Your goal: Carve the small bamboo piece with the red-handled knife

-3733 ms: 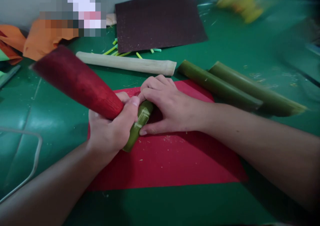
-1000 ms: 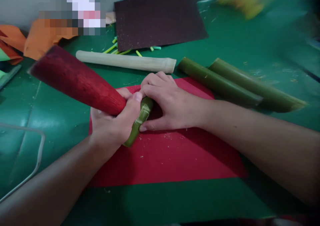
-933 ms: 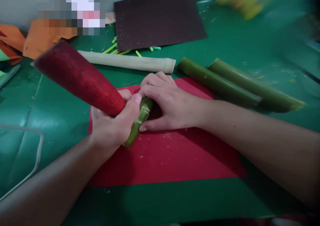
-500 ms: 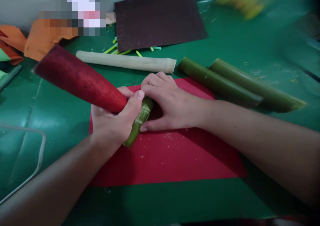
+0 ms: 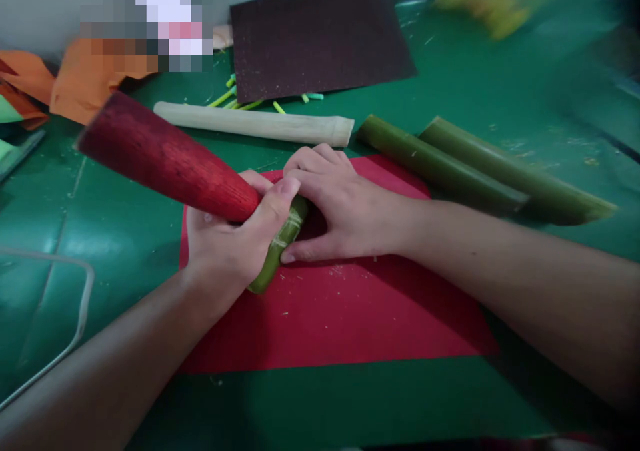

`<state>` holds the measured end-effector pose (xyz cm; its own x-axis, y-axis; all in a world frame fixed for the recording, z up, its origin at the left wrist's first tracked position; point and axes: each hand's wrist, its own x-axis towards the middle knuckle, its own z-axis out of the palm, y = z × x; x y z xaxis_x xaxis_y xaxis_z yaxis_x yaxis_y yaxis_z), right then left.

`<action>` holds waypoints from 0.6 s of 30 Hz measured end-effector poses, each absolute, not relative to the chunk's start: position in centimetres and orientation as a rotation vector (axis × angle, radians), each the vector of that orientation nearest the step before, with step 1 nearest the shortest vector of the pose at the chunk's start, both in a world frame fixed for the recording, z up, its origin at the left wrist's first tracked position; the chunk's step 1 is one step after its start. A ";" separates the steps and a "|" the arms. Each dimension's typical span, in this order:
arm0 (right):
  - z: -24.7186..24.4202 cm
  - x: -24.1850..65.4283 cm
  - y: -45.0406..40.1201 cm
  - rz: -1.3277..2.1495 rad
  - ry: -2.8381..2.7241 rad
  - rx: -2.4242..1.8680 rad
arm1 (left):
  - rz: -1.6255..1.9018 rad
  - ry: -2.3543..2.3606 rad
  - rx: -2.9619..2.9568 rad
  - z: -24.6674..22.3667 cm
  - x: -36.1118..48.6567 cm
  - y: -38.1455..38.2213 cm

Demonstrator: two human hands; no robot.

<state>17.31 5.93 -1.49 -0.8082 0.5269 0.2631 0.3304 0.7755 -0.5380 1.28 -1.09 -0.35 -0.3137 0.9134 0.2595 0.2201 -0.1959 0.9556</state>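
My left hand [image 5: 225,241] is closed round the narrow end of a tool with a thick red handle [image 5: 175,158]; the handle flares up and left, with streaks like wood grain. Its working end is hidden by my fingers. Under that hand's thumb side, a short green bamboo piece [image 5: 285,238] lies slanted, with pale lines scored across it. My right hand [image 5: 340,204] grips the bamboo's far end, thumb against its near right side and fingers curled over the top. Beneath both hands is a red sheet [image 5: 340,324], sprinkled with small pale shavings.
Two green bamboo lengths [image 5: 440,164] lie at the right. A peeled pale bamboo length [image 5: 255,123] lies beyond my hands, before a dark sheet [image 5: 320,38] and thin yellow-green strips. Orange paper [image 5: 80,81] is at the far left. A wire frame [image 5: 85,291] lies on the green table [image 5: 320,404].
The red handle and my left hand have shifted slightly right, with the left thumb farther over the bamboo. My right hand stays nearly still on the bamboo.
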 end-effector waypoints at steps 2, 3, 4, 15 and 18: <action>-1.6 17.3 6.0 0.670 -2.562 -0.651 | 1.547 1.495 1.324 -0.3 1.3 -1.1; -1.6 17.3 6.0 0.668 -2.561 -0.651 | 1.548 1.496 1.319 -0.3 1.3 -1.1; -1.6 17.3 6.0 0.665 -2.561 -0.653 | 1.553 1.498 1.315 -0.3 1.3 -1.1; -1.4 17.3 5.9 0.684 -2.577 -0.672 | 1.543 1.547 1.371 -0.1 1.3 -1.1; -1.3 17.3 5.9 0.672 -2.581 -0.678 | 1.508 1.571 1.406 0.0 1.2 -1.1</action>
